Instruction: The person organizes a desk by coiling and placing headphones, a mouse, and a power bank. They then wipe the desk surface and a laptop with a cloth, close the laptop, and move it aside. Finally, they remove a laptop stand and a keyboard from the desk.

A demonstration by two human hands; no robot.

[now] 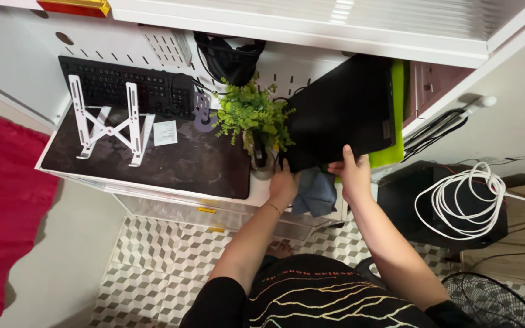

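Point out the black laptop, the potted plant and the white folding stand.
black laptop [341,112], head view, middle of its lid
potted plant [251,115], head view, its green leaves
white folding stand [109,124], head view, its crossed centre bars

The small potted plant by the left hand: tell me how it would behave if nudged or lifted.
The potted plant looks top-heavy: bushy green leaves spread wider than its small pot, so a sideways nudge from the left hand might tip it. It is probably light for its size. The stems would likely flex rather than snap. It stands near the edge of the desk, so a push could send it off.
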